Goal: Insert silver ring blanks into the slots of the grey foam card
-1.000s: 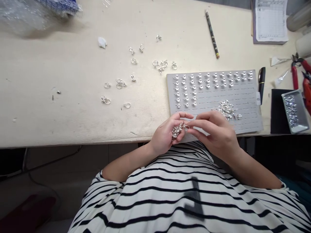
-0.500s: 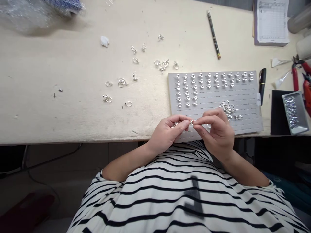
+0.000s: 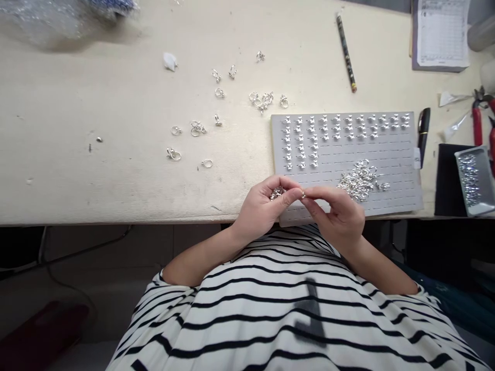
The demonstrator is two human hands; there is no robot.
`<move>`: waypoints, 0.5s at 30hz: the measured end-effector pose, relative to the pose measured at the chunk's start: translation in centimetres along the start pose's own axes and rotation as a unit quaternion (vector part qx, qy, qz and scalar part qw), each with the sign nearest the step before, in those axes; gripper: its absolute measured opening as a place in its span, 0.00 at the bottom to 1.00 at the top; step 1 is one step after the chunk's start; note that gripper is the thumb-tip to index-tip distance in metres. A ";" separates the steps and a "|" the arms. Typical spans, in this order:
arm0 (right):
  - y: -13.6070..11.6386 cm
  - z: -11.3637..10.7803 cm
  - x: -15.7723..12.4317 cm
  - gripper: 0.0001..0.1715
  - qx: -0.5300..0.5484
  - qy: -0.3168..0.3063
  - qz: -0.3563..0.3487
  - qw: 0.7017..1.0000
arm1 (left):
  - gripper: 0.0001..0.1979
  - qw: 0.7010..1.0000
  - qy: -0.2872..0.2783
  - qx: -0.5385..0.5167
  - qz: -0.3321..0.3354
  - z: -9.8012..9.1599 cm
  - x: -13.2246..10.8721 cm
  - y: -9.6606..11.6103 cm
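My left hand [image 3: 263, 203] is closed around several silver rings [image 3: 276, 193], with its thumb and forefinger pinched at the front. Facing it, my right hand [image 3: 338, 214] pinches one small silver ring [image 3: 303, 195] where the fingertips of both hands meet. Both hands hover over the lower left of a grey slotted ring display board [image 3: 394, 152]. Rings with small bow-like tops stand in rows in its upper and left slots. On the board beyond my right hand lies a pile of silver rings [image 3: 359, 180]. The ring between my fingertips is mostly covered.
Loose rings [image 3: 197, 128] are scattered on the table left of the board. A pencil [image 3: 346, 51], a black pen [image 3: 423, 129], red-handled pliers [image 3: 477, 121], a small tray of shiny pieces [image 3: 476, 180] and a form pad [image 3: 441, 36] lie around. Plastic wrap [image 3: 58, 20] sits at upper left.
My right hand has moved slightly left and its fingers have closed in against the left fingertips. More of the ring pile and of the rings in my left hand now shows.
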State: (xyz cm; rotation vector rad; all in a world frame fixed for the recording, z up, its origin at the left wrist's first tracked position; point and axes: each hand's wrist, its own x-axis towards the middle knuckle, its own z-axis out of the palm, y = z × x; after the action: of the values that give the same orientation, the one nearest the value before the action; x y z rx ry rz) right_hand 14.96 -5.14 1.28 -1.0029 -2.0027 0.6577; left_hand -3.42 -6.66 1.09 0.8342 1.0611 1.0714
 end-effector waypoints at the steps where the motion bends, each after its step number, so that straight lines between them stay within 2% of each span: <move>1: 0.1 -0.1 0.0 0.20 -0.027 -0.005 -0.031 0.999 | 0.12 1.000 0.001 0.000 0.004 0.0 0.0 -0.1; 5: 0.8 -0.3 0.2 0.21 -0.112 -0.005 -0.106 0.988 | 0.11 1.000 0.007 -0.027 -0.008 -0.1 -0.1 -0.5; 8: 1.8 0.0 0.5 0.20 -0.171 0.015 -0.102 0.980 | 0.13 0.988 0.043 -0.144 -0.033 -0.2 -0.3 -0.4; 12: 2.4 0.9 1.1 0.13 -0.213 -0.005 -0.068 0.975 | 0.07 0.944 0.083 -0.308 -0.081 -0.8 -0.2 0.4; 15: 2.3 1.5 1.7 0.08 -0.246 -0.031 -0.063 0.967 | 0.13 0.890 0.079 -0.422 -0.153 -1.2 0.0 1.2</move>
State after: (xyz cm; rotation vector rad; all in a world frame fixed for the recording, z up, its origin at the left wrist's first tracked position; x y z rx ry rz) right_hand 14.04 -2.67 -0.48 -1.1305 -2.3228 0.1192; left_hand -4.85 -6.31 1.86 -0.1244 0.7038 1.1852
